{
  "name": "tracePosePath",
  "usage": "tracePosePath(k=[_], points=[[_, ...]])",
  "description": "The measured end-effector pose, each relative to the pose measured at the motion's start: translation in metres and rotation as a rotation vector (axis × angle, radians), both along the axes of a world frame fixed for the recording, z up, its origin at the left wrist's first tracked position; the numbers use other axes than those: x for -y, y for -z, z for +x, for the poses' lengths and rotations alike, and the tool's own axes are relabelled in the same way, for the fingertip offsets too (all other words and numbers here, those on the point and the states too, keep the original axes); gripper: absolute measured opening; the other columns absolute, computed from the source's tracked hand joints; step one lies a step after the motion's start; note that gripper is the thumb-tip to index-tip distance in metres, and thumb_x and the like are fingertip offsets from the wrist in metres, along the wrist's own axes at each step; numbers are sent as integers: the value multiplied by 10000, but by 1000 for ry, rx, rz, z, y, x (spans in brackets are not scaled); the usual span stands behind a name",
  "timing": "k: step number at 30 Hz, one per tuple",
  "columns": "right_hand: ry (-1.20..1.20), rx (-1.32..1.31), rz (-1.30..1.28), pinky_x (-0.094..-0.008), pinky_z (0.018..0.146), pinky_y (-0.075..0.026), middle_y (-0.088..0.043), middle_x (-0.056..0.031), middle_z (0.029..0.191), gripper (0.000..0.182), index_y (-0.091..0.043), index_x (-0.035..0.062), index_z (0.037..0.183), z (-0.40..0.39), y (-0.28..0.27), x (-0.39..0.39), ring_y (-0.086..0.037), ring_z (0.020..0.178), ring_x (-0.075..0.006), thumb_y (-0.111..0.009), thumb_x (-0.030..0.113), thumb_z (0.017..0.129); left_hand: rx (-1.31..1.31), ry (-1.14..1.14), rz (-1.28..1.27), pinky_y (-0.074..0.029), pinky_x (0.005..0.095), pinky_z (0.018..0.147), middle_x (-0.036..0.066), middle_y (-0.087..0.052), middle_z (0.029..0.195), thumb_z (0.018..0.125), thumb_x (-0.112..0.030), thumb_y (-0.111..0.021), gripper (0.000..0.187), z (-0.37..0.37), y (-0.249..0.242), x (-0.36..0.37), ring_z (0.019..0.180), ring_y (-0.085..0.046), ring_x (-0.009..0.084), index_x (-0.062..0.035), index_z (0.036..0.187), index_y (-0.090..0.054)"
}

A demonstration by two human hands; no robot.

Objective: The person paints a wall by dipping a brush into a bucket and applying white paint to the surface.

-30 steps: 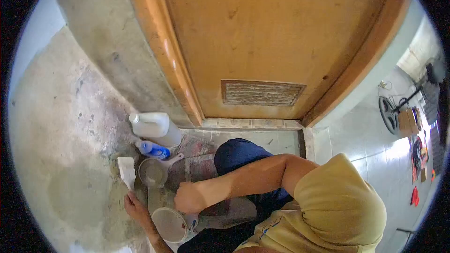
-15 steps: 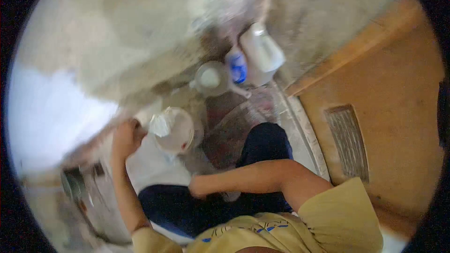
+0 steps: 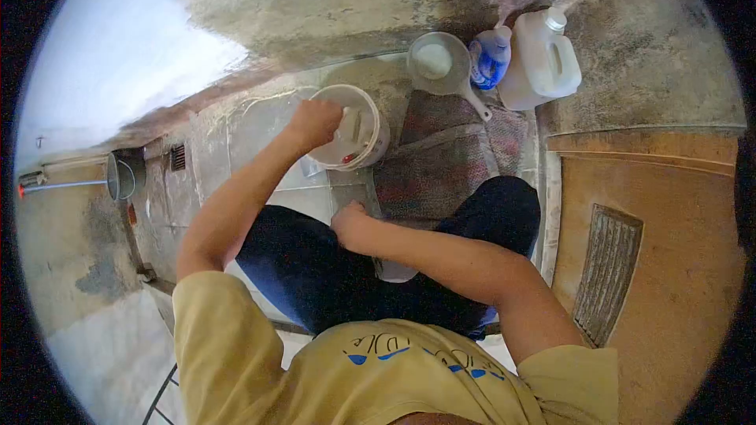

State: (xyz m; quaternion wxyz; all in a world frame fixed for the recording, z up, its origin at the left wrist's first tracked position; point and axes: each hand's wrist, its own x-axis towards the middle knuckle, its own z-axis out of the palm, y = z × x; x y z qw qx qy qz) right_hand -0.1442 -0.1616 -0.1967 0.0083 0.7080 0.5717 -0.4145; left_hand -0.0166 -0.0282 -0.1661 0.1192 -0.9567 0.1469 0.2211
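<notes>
- Over the bucket (image 3: 383,142), L hand (image 3: 316,123) is gripping the brush (image 3: 347,120), fist closed
- Brush is now dipping inside bucket, was by wall (image 3: 315,16) a sec ago
- R hand (image 3: 352,228) is curling nr L knee (image 3: 287,224), can't tell if holding anything

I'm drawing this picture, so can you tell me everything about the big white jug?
The big white jug looks like cloudy plastic. It has a round, pale cap on top and a handle shaped into its body. It seems to stand upright by the stained wall, right beside the blue bottle. I can't tell if they touch, or what's inside. Nobody is touching it.
</notes>
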Motion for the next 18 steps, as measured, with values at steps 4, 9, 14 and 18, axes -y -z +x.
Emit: tracePosePath(k=[4,9,14,18], points=[[-11,96,-31,-499,880,-448,-683,-117,1045,339,-698,78,1033,-4,31,-2,-643,999,-297,-689,239,734,113,-2,-52,-547,414,616,129,-688,821,805,-165,-578,133,6,44,-4,766,-684,288,-97,831,-689],[-95,139,-141,-504,880,-447,-666,-133,1085,388,-676,83,1084,20,3,8,-631,1024,-288,-691,247,733,0,37,30,-548,403,626,115,-694,838,842,-180,-542,178,7,59,-2,780,-690,266,-104,826,-702],[-59,138,-113,-519,901,-439,-653,-143,1111,409,-667,84,1106,18,9,9,-621,1039,-307,-692,269,742,-60,62,16,-550,413,656,136,-693,870,846,-193,-541,185,1,79,-2,819,-688,285,-109,841,-706],[-103,130,-133,-604,855,-406,-629,-95,1187,352,-664,134,1142,22,6,8,-588,1070,-348,-639,169,793,-95,-21,15,-553,424,678,146,-693,898,836,-186,-553,176,3,74,3,839,-685,308,-106,872,-706]])
